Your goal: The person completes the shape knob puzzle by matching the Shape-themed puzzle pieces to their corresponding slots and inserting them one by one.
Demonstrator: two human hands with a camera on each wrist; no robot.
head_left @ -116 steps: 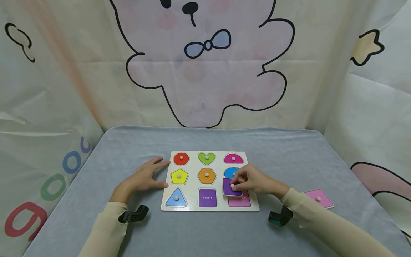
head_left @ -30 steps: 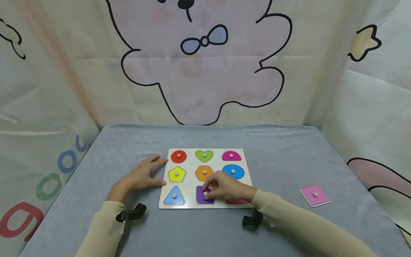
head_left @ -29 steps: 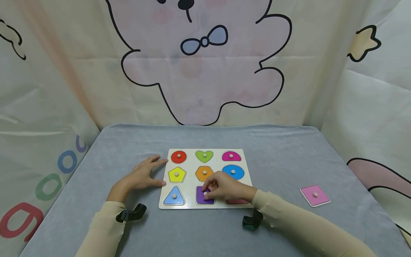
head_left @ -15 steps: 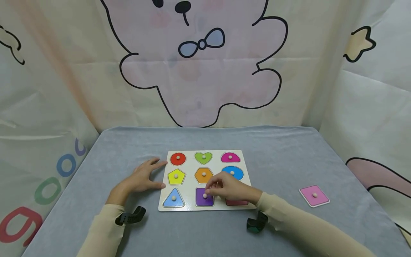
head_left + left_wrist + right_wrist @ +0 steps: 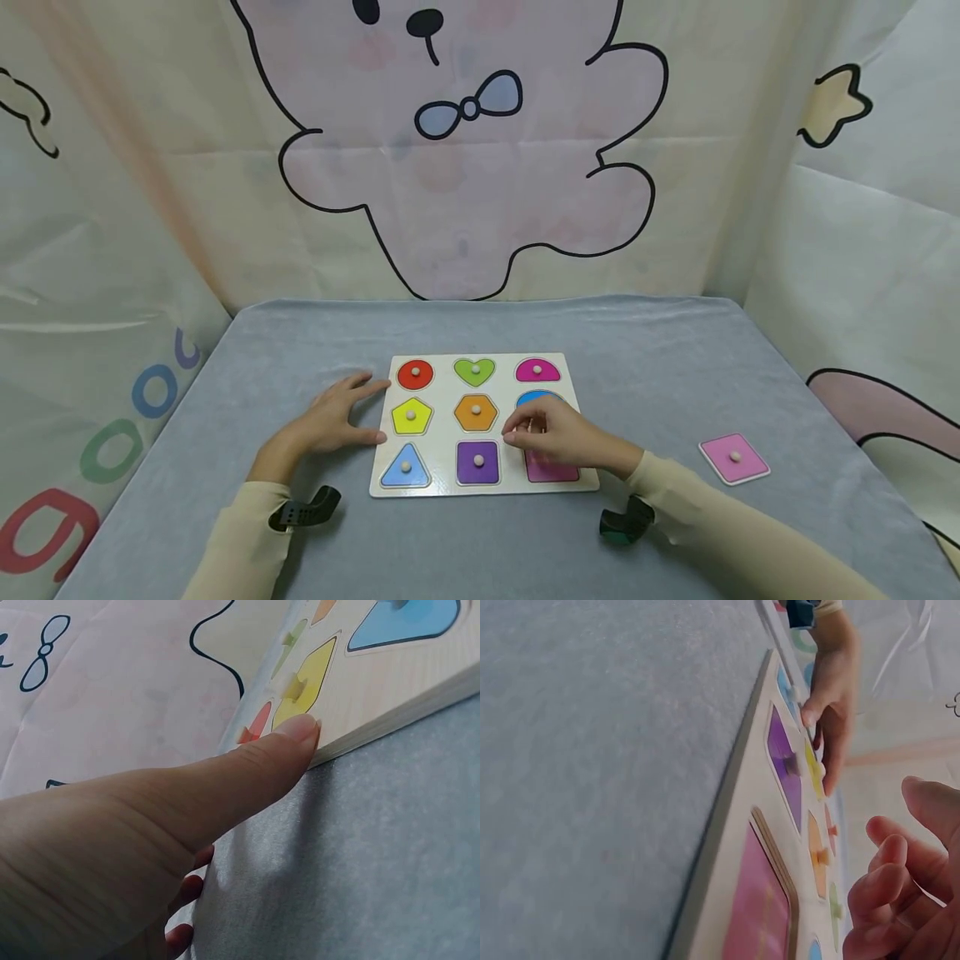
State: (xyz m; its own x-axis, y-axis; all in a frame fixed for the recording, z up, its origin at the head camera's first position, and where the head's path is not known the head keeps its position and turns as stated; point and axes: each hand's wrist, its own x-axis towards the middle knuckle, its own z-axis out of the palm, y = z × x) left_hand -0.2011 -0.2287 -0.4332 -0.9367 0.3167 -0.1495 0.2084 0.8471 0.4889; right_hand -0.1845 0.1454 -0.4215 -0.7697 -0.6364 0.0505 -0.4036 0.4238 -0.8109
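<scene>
A white peg puzzle board [image 5: 444, 477] lies on the cloth-covered table, with knobbed shapes in its recesses. My left hand [image 5: 322, 425] rests at its left edge, thumb and forefinger touching the side; in the left wrist view the thumb [image 5: 247, 769] presses the corner of the edge. The purple square piece [image 5: 467, 473] sits flat in the bottom middle recess. Over the board's lower right, my right hand [image 5: 558, 435] hovers with loosely curled fingers and nothing between them. Beneath it is a pink recess [image 5: 750, 907] without a piece. The right hand partly covers the blue oval [image 5: 534, 397].
A pink knobbed piece [image 5: 742, 468] lies on the grey-blue cloth [image 5: 480, 550], right of the board. Other pieces in the board include a blue triangle [image 5: 397, 477], yellow pentagon [image 5: 405, 423] and orange hexagon [image 5: 468, 422]. A printed curtain [image 5: 465, 183] hangs behind the table.
My right hand carried the purple square left into the bottom middle recess, let go of its knob, and has moved right over the pink recess. The left hand stays at the board's edge.
</scene>
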